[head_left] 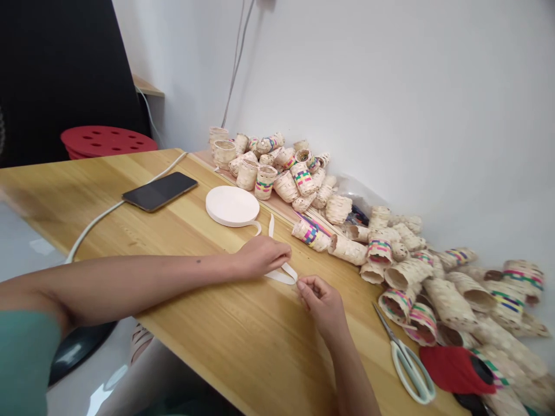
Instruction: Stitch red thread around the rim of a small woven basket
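Note:
My left hand (260, 256) is closed over a narrow white ribbon (287, 274), which bends into a loop past the fingers. At the right end of that loop, my right hand (324, 305) pinches the ribbon's edge between thumb and fingertips. A short ribbon tail sticks up behind the left hand. Beyond it a flat white roll of ribbon (231, 205) lies on the wooden table (243, 341), its loose strip curling toward my left hand. Just what sits between the right fingertips is too small to see clearly.
Small woven baskets (303, 178), some with coloured bands, are heaped along the wall. Scissors (410, 370) lie at the right beside a red cloth item (455, 368). A phone (160, 191) rests over a white cable (93, 222). A red stool (108, 141) stands behind the table.

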### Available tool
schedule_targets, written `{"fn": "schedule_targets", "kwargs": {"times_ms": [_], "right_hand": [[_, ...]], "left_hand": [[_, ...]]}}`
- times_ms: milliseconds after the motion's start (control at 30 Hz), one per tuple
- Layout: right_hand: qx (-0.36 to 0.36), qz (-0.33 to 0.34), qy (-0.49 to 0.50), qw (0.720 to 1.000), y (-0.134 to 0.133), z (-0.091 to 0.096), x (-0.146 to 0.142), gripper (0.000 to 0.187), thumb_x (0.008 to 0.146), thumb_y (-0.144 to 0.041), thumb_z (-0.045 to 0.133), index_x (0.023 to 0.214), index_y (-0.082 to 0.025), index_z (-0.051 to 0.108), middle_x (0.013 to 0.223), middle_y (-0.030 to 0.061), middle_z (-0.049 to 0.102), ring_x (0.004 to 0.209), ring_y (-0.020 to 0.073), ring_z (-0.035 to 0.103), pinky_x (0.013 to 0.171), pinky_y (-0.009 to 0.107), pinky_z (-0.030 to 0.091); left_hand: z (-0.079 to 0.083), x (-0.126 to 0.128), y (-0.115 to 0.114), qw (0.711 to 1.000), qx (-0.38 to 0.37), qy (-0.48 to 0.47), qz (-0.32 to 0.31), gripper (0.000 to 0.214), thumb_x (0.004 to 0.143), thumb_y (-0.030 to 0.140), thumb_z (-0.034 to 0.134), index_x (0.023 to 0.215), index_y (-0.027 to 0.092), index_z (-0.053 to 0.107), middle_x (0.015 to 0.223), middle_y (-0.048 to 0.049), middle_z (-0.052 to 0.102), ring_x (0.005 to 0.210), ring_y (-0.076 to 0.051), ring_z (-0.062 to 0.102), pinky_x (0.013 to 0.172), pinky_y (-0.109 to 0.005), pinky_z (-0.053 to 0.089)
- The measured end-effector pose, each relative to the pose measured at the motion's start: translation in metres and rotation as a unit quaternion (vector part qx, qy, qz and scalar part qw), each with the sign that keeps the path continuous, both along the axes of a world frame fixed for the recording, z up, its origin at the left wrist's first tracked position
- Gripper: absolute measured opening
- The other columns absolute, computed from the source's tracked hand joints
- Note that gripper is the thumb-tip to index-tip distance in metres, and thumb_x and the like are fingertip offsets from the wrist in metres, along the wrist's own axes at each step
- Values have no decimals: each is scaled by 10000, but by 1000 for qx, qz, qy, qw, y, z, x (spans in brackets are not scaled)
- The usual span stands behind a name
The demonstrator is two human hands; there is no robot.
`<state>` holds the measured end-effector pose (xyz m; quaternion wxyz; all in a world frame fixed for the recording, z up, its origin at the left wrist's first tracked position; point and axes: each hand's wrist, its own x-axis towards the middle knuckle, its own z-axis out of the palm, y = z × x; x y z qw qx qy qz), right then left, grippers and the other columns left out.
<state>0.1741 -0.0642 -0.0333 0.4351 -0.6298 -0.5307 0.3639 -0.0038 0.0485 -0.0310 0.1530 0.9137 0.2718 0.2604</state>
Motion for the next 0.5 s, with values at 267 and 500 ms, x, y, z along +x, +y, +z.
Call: {"fn": "schedule_targets", "kwargs": {"times_ms": [267, 500], "right_hand": [[28, -10, -93, 995, -25, 46, 9, 342, 803, -526, 593, 700, -201, 625, 624, -1, 568, 526, 134, 491, 512, 243, 384], [-55, -36, -251, 966, -166, 93, 54, 341, 763, -562, 592, 585, -275, 639, 535, 39, 552, 474, 174, 503, 465, 286, 380]], "left_hand": [[-4, -3, 14, 999, -27, -15, 43, 159, 888, 266, 510, 862, 179, 641, 725, -7, 672, 629, -143, 570, 556, -223, 293], [4, -7, 5, 999, -44, -29, 6, 205, 875, 255, 457, 809, 173, 633, 711, -5, 658, 601, -131, 546, 564, -223, 303]]}}
